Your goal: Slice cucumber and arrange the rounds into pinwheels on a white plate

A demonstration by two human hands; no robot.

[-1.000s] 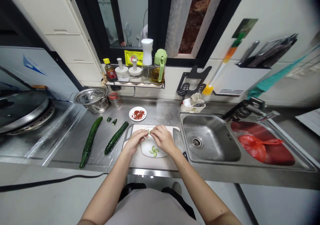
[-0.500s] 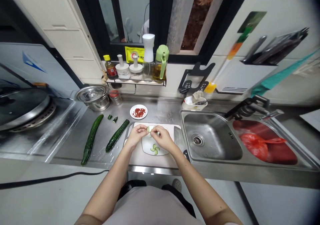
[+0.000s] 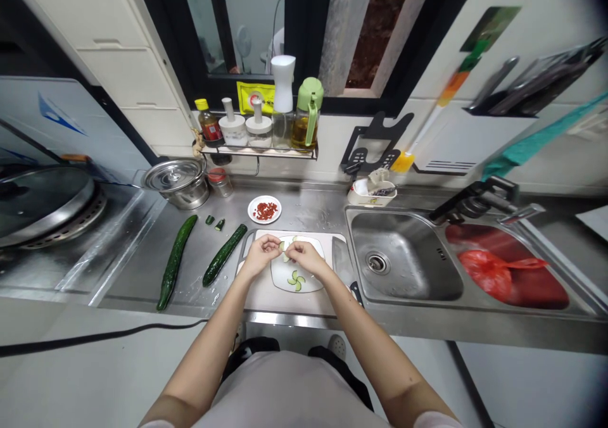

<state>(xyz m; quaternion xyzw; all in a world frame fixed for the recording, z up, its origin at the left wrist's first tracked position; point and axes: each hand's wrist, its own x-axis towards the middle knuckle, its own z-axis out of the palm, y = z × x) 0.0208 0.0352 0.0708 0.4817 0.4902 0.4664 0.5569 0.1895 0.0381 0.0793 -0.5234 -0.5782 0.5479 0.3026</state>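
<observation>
Both hands meet above a white plate (image 3: 280,277) lying on a pale cutting board (image 3: 259,301). My left hand (image 3: 260,254) pinches a thin cucumber slice (image 3: 282,247) at its fingertips. Close beside it, my right hand (image 3: 308,256) is closed, its thumb and fingertips pressed on the pale cucumber pieces between the hands; the fingers partly hide them. Lower on the plate, several curved cucumber slices (image 3: 296,276) form a pinwheel. More slices at the plate's far side are mostly hidden. To the right on the board lies a knife (image 3: 340,258), its black handle near the sink.
Two whole cucumbers (image 3: 177,260) and small cucumber ends (image 3: 219,225) lie left. A dish of chopped red pieces (image 3: 265,210) stands behind the board. The sink (image 3: 408,276) is right, with a red bag (image 3: 484,273) in its second basin. A lidded pot (image 3: 178,184) stands back left.
The right hand's fingers have shifted slightly at the slices, and the hands remain together over the plate. The whole view has moved a little.
</observation>
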